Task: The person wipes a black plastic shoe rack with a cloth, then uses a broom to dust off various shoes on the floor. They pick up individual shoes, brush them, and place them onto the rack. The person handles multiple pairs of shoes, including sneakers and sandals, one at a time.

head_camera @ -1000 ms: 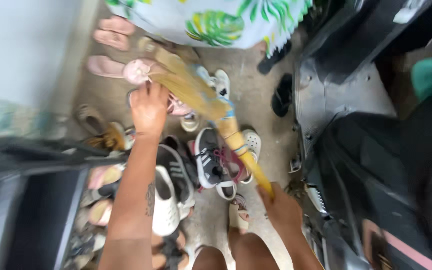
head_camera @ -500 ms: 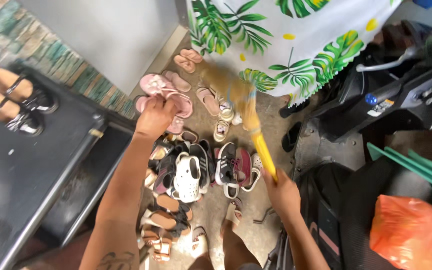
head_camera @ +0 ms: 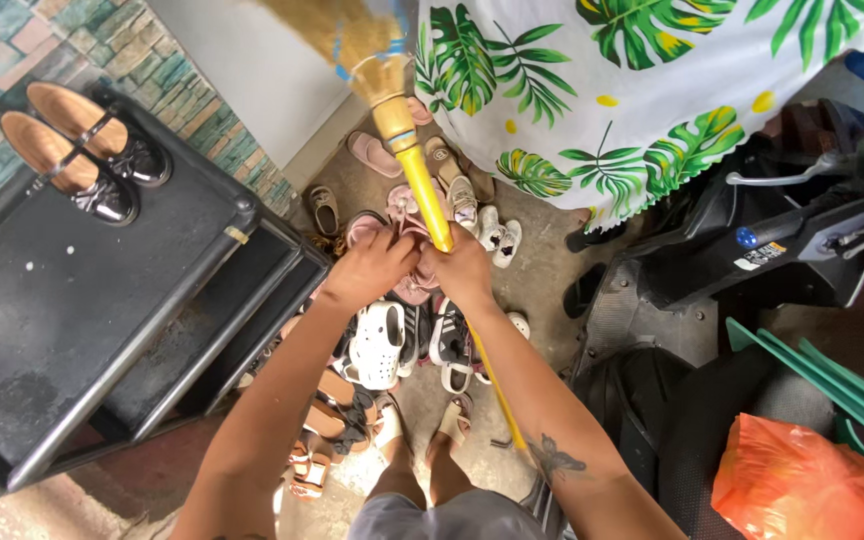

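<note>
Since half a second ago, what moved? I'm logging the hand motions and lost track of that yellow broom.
The right hand slid up the yellow-handled straw broom, which swung upright, bristles now at the frame's top. The left hand, earlier gripping a pink sandal by the wall, came in beside the right, still clutching pink footwear. The pile of shoes on the floor and the black metal rack stayed put.

broom head [head_camera: 337, 30] cut off at top edge, blurred

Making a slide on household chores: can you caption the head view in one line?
Right hand grips a yellow-handled broom; left hand holds a pink sandal over piled shoes beside a black rack.
</note>
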